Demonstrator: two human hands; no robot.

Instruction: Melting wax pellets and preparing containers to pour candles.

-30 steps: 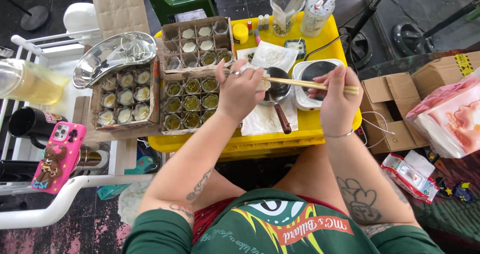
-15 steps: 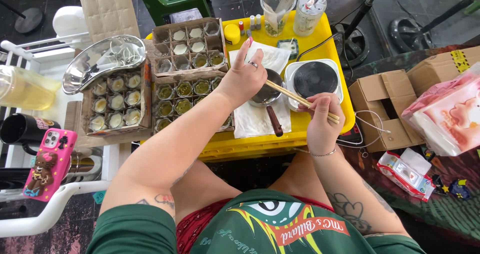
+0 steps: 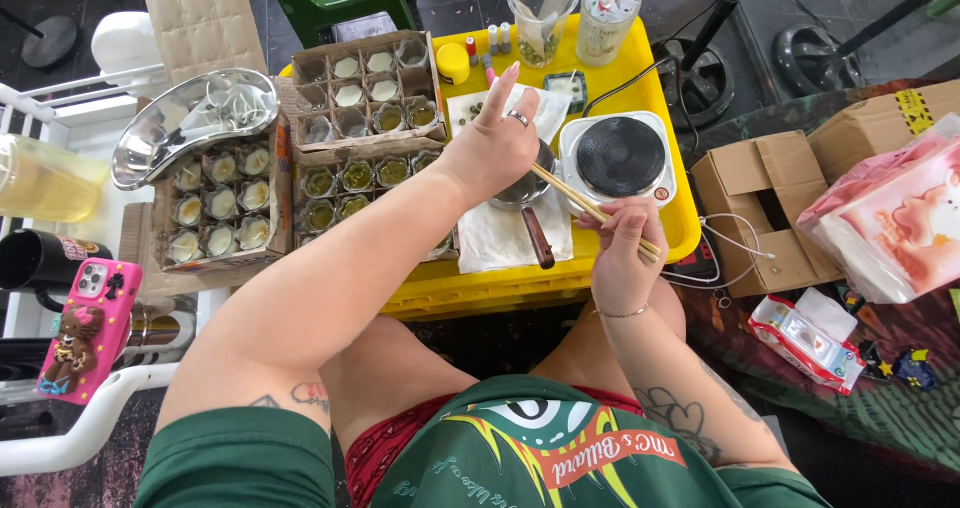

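My right hand [image 3: 620,253] is shut on a pair of wooden chopsticks [image 3: 585,204], whose tips point left over a small metal saucepan [image 3: 515,193] with a brown handle [image 3: 540,240]. My left hand [image 3: 495,143], with a ring on one finger, reaches over the pan with its fingers spread toward a white paper sheet [image 3: 545,113]; I see nothing in it. The pan rests on a white cloth [image 3: 495,243] on a yellow tray [image 3: 665,88]. A white hot plate [image 3: 618,156] with a black top sits just right of the pan.
Cardboard dividers [image 3: 365,93] hold several small glass cups of green or white filling [image 3: 215,213]. A steel bowl [image 3: 190,123], a pink-cased phone [image 3: 75,328], a jar of yellow liquid [image 3: 40,178], open cardboard boxes [image 3: 760,208] and a pink package [image 3: 890,218] surround the tray.
My left hand let go of the chopstick tips and stretched farther forward over the pan. My right hand drew back toward me with the chopsticks, now angled down-right.
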